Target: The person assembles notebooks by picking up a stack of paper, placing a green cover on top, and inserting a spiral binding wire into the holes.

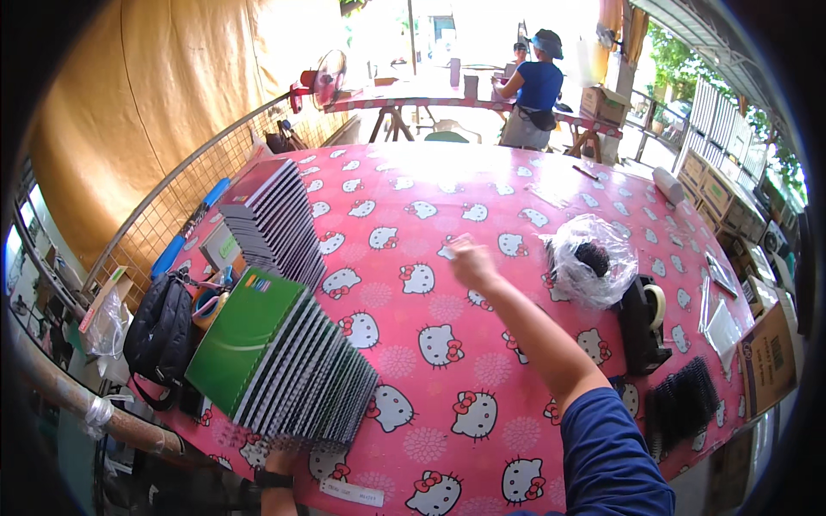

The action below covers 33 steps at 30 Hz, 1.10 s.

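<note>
A tall stack of green-covered notebooks (258, 331) with black coil-like edges leans on the pink patterned table at the lower left. My left hand (280, 460), with a dark band at its wrist, is at the foot of this stack, and the stack hides its fingers. Out over the middle of the table reaches my right hand (471, 262), its fingers curled closed and slightly blurred. Whatever they may hold does not show. Behind the green stack stands a second stack of notebooks (275, 219) with grey edges.
A clear plastic bag (594, 258) with something dark inside sits right of centre, beside a black tape dispenser (641, 327). Black binding coils (684, 400) lie at the right. A black backpack (162, 331) rests on the left. Two people work at a far table (413, 99).
</note>
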{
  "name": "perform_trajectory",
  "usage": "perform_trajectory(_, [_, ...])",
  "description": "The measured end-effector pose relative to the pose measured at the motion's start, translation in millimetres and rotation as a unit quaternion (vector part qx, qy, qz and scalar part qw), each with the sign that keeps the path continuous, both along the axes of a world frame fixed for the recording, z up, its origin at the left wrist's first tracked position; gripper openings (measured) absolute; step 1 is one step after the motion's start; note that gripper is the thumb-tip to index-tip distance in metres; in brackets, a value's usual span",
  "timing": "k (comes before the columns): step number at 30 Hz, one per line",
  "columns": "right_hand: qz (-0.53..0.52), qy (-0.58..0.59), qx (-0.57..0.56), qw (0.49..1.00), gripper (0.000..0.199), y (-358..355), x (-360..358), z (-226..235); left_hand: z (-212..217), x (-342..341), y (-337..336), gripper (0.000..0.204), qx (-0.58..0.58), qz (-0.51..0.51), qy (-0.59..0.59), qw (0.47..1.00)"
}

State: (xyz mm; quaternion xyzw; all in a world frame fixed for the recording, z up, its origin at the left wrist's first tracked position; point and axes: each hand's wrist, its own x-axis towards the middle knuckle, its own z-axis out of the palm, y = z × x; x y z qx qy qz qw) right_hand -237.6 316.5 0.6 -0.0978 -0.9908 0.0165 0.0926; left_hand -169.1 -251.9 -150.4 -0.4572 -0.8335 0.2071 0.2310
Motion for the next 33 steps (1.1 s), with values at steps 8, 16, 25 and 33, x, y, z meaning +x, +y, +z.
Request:
perform_trajectory(8, [0.408,-0.051,-0.066,0.909,0.057,-159,-47,-38,5,-2,26,0.034,0.055,0.105,-0.114,0.986])
perform_trajectory(16, [0.091,-0.12,-0.074,0.986,0.063,-83,-49,13,19,8,26,0.035,0.035,0.152,-0.18,0.971])
perform_trajectory(25, [0.264,0.036,-0.425,0.865,0.048,-133,97,-35,49,-32,92,0.037,0.032,0.195,-0.376,0.906])
perform_trajectory(33, [0.133,0.121,-0.416,0.891,0.042,-99,90,-48,127,-19,214,0.015,0.488,0.028,-0.556,0.672])
